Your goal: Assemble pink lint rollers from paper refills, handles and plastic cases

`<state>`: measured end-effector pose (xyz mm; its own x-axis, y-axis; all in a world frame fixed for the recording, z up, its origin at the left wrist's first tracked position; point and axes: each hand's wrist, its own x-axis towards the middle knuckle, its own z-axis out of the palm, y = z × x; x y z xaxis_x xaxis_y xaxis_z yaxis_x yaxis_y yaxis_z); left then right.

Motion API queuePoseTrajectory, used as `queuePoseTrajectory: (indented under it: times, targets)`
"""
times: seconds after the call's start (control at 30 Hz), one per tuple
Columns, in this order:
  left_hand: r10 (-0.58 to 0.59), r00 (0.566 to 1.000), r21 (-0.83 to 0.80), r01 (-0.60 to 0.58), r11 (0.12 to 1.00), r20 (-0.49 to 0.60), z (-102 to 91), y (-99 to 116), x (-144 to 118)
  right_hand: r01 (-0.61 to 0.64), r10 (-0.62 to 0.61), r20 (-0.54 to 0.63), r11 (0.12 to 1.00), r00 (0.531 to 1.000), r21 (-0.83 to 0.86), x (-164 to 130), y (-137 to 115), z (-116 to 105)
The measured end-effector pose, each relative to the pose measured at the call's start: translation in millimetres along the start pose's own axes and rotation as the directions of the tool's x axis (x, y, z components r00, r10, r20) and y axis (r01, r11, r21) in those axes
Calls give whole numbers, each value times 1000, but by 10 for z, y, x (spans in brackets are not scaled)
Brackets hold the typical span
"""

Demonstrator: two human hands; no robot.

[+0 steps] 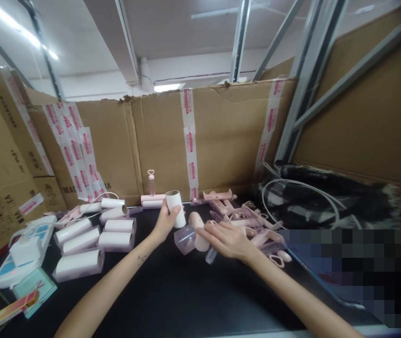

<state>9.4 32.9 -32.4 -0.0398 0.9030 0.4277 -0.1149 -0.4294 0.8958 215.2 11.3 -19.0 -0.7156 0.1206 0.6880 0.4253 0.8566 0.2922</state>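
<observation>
Two bare hands work over the black table. I see my left hand wrapped around a white paper roll, thumb across its front; the roll stands nearly upright, long axis vertical, open end pointing up. Just right of that roll, my right hand lies on a pink roller handle that sits in a clear plastic cover, fingers spread flat and narrow over it; the handle points away from me. Left of the roll lie wrapped white rolls; right of it, a heap of pink handles.
</observation>
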Motion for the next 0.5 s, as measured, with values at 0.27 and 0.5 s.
queuePoseTrajectory:
  times: [0.27, 0.5]
  targets:
    - [25, 998, 99, -31, 995, 62, 13, -27, -16, -470, 720, -508, 694, 473, 545, 475, 392, -164]
    - [18, 976, 194, -61, 979, 216, 254, 4, -46, -416, 865, -199, 409, 462, 813, 1074, 467, -32]
